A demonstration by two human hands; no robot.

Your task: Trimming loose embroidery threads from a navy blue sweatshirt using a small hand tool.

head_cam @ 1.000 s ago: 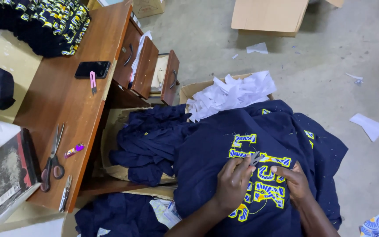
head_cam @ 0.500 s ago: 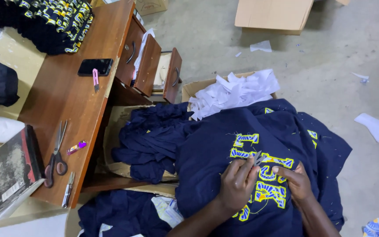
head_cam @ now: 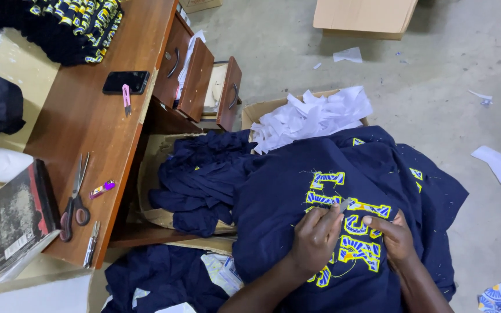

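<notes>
I'm looking down at a navy shirt (head_cam: pixel 297 197) spread across the lap, its yellow lettering (head_cam: pixel 349 232) running away from me in a stack. My left hand (head_cam: pixel 315 237) has its fingers (head_cam: pixel 333 215) pinched on a small grey blade (head_cam: pixel 346 203), right at the letters' upper edge. My right hand (head_cam: pixel 394 236) lies flat just beside, fingers together, pressing the cloth. The blade sits between both hands, closer to the left. The table (head_cam: pixel 82 122) stands well off to the left.
</notes>
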